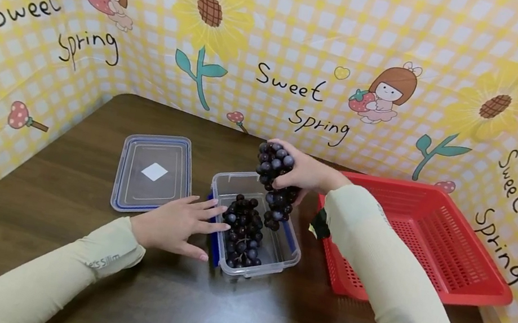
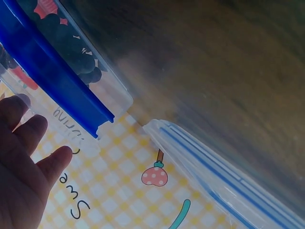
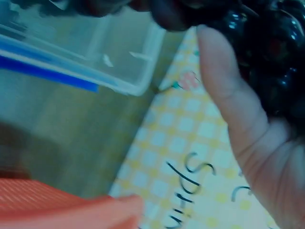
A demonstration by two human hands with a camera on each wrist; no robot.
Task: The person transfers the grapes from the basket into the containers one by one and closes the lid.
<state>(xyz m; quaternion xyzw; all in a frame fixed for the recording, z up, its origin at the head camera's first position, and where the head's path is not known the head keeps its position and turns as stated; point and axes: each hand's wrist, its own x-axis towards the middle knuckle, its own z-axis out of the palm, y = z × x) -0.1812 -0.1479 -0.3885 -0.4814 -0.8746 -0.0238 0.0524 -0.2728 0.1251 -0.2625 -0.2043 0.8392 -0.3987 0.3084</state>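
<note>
Between the lid [image 1: 154, 172] and the red basket [image 1: 436, 237], which the right sleeve [image 1: 396, 264] partly covered, stood the clear box [image 1: 277, 253] with one grape bunch [image 1: 242, 233] inside. Above it the right hand [image 1: 306, 170], fingers mostly hidden, gripped a second bunch [image 1: 272, 165], cut off in the right wrist view. The left hand [image 1: 177, 222], apart, had straight, spread fingers at the box's left rim.

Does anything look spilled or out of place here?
No, nothing stands out. Grapes lie inside the box, the right hand holds a bunch above it, and the lid lies off to one side. I see no loose grapes or damage.
</note>
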